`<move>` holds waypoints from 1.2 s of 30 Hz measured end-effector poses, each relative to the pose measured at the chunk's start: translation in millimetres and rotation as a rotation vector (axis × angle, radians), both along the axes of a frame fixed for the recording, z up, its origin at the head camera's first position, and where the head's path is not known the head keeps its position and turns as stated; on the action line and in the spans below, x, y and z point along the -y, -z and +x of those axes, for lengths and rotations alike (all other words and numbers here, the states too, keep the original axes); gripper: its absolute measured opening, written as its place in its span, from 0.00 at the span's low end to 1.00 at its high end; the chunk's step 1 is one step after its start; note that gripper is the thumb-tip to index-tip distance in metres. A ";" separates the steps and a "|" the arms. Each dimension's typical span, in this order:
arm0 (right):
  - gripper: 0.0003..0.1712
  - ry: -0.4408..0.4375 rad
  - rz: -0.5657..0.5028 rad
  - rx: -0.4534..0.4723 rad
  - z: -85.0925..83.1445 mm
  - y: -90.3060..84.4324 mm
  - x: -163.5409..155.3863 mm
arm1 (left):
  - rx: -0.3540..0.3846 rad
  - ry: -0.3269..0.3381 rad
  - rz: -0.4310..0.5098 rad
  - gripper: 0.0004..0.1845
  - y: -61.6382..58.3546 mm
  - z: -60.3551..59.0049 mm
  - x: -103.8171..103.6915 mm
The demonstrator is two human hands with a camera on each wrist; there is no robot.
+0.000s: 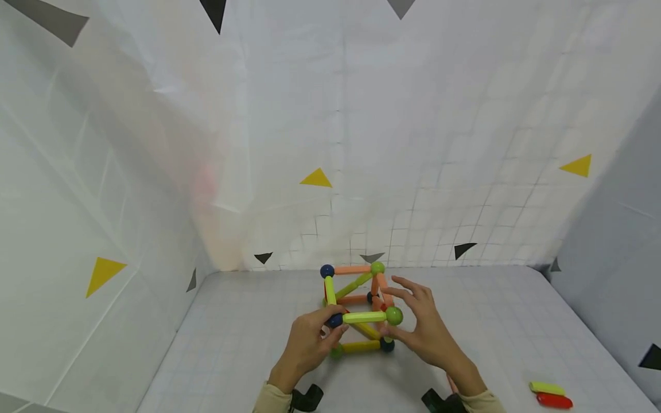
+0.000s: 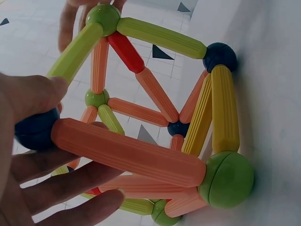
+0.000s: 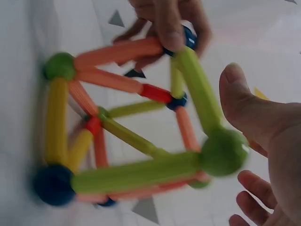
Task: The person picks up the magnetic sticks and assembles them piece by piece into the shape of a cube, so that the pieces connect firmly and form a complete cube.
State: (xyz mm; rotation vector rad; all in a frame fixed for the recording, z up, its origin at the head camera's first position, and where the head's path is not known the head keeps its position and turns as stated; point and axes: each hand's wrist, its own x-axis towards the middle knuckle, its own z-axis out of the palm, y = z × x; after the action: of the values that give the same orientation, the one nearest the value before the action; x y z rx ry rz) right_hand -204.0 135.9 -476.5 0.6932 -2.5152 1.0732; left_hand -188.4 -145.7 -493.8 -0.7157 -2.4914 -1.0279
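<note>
A cube-like frame of magnetic sticks and balls stands on the table. Its yellow-green stick (image 1: 364, 317) forms the near upper edge, with orange, yellow and red sticks elsewhere. My left hand (image 1: 310, 338) pinches the dark blue ball (image 1: 335, 320) at the near upper left corner; in the left wrist view the thumb lies over that ball (image 2: 36, 131). My right hand (image 1: 427, 330) is spread beside the green ball (image 1: 395, 315) at the near upper right corner. In the right wrist view, its thumb (image 3: 237, 87) stands apart from that green ball (image 3: 224, 151).
At the table's right front lie a loose yellow-green stick (image 1: 547, 388) and a red stick (image 1: 555, 400). An orange stick (image 1: 451, 383) is partly hidden by my right wrist. White walls with triangle stickers enclose the white table (image 1: 232, 321) at back and sides.
</note>
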 end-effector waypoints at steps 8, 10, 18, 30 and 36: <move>0.35 0.110 0.163 0.222 7.8 -11.2 -83.2 | -0.019 0.000 0.013 0.14 -0.1 -0.7 -0.3; 0.36 0.141 0.235 0.324 10.6 -5.6 -106.9 | -0.014 -0.007 0.013 0.13 0.6 -0.8 0.3; 0.38 0.217 0.381 0.743 26.1 36.1 -159.6 | 0.007 -0.016 0.008 0.14 0.9 0.0 2.6; 0.33 0.244 0.260 0.832 57.0 80.7 -129.3 | 0.039 -0.012 0.020 0.14 2.6 1.8 3.0; 0.32 0.264 0.249 0.831 63.8 73.9 -125.8 | 0.028 -0.001 0.025 0.12 4.0 2.0 -0.5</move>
State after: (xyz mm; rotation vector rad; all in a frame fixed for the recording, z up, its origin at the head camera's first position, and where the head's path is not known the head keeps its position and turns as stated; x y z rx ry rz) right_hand -140.3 261.7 -550.4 -0.0919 -3.3466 1.1090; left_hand -186.4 -145.2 -497.7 -0.6972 -2.4981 -1.0741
